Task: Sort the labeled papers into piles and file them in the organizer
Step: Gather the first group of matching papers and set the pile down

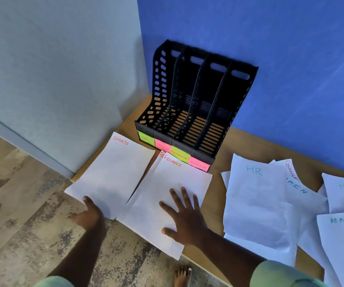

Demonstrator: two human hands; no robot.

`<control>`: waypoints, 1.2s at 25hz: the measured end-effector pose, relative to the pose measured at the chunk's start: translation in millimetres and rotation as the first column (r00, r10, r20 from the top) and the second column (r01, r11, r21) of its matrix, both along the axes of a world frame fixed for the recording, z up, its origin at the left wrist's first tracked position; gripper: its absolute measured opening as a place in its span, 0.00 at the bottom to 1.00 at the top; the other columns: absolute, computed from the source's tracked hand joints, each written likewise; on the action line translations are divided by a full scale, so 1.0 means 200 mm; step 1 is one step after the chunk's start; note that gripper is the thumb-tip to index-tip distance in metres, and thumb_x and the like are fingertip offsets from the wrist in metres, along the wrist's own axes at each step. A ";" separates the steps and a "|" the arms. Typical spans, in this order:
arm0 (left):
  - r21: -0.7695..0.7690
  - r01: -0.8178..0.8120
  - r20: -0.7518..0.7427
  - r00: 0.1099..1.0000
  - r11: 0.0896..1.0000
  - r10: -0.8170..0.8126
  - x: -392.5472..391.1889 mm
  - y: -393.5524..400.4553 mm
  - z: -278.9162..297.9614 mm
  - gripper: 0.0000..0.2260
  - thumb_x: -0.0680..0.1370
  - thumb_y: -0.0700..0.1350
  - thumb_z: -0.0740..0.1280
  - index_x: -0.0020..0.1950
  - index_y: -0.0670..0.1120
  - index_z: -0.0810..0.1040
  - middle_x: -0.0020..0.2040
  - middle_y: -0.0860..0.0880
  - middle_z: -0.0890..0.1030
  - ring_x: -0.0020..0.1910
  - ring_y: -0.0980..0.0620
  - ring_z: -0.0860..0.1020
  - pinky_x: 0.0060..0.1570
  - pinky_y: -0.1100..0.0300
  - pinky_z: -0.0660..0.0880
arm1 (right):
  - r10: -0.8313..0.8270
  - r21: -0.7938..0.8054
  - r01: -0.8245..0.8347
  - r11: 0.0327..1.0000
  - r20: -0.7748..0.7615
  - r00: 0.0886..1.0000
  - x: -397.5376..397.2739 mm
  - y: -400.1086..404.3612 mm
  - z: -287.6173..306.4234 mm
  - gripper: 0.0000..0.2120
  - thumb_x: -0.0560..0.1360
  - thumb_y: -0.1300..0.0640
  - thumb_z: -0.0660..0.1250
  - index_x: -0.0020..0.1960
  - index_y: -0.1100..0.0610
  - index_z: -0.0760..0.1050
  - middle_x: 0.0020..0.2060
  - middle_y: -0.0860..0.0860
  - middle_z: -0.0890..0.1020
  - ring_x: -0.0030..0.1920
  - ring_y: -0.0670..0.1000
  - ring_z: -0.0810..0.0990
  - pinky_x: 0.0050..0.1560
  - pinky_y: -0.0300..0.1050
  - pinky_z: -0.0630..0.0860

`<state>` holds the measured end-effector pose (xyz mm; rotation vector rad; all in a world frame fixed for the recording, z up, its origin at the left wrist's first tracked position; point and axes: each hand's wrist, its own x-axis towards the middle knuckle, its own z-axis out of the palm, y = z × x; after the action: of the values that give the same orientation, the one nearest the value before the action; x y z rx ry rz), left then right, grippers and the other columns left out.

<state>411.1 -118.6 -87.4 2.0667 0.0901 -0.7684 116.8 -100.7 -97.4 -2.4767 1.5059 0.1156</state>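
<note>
A black four-slot organizer (196, 104) stands at the back of the wooden table (214, 195), with sticky labels HR, SPORTS, FINANCE and one more along its front. All its slots look empty. A SPORTS sheet (113, 172) lies at the table's left corner; my left hand (88, 214) holds its near edge, thumb on top. Beside it lies a FINANCE pile (167, 195) of two or more sheets, and my right hand (184, 218) presses flat on it with fingers spread. To the right, loose sheets are scattered: an HR sheet (256, 199), ADMIN sheets (342, 235) and others.
A grey wall is on the left and a blue wall behind the organizer. The SPORTS and FINANCE sheets overhang the table's near edge above a mottled floor. A bare foot (182, 276) shows below the table edge.
</note>
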 end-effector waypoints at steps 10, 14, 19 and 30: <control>-0.217 0.356 -0.257 0.878 0.909 -0.405 -0.39 0.37 -0.11 0.09 0.78 0.46 0.70 0.51 0.41 0.80 0.49 0.41 0.85 0.50 0.42 0.83 0.36 0.57 0.81 | 0.021 0.007 -0.021 1.000 -0.036 0.999 0.09 -0.05 0.03 0.39 0.72 0.22 0.54 0.80 0.35 0.55 0.84 0.50 0.49 0.83 0.60 0.48 0.74 0.76 0.51; -0.147 0.349 -0.233 0.897 0.925 -0.376 -0.36 0.36 -0.10 0.04 0.79 0.41 0.69 0.50 0.41 0.79 0.48 0.39 0.83 0.48 0.40 0.83 0.36 0.55 0.81 | 0.023 0.011 -0.023 1.000 -0.026 0.999 0.10 -0.05 0.04 0.39 0.72 0.23 0.54 0.80 0.36 0.56 0.84 0.50 0.48 0.83 0.59 0.47 0.75 0.76 0.50; -0.156 0.340 -0.232 0.900 0.927 -0.369 -0.34 0.36 -0.11 0.02 0.79 0.41 0.69 0.48 0.43 0.79 0.49 0.38 0.83 0.49 0.39 0.83 0.42 0.52 0.81 | -0.151 -0.016 0.153 0.988 0.086 0.985 0.12 -0.01 0.08 0.34 0.75 0.26 0.55 0.76 0.39 0.65 0.83 0.48 0.57 0.82 0.56 0.54 0.77 0.69 0.59; -0.234 0.281 -0.278 0.898 0.931 -0.340 -0.32 0.33 -0.06 0.13 0.81 0.47 0.66 0.58 0.37 0.77 0.54 0.36 0.82 0.50 0.40 0.82 0.42 0.51 0.82 | -0.903 0.442 0.787 0.429 0.197 0.382 0.19 0.06 0.14 0.29 0.78 0.46 0.67 0.71 0.61 0.64 0.69 0.61 0.70 0.64 0.59 0.76 0.63 0.49 0.77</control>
<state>346.6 -52.2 -99.6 1.7836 -0.1383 -1.2551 154.1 -89.7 -69.2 -1.0919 2.1539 -0.3478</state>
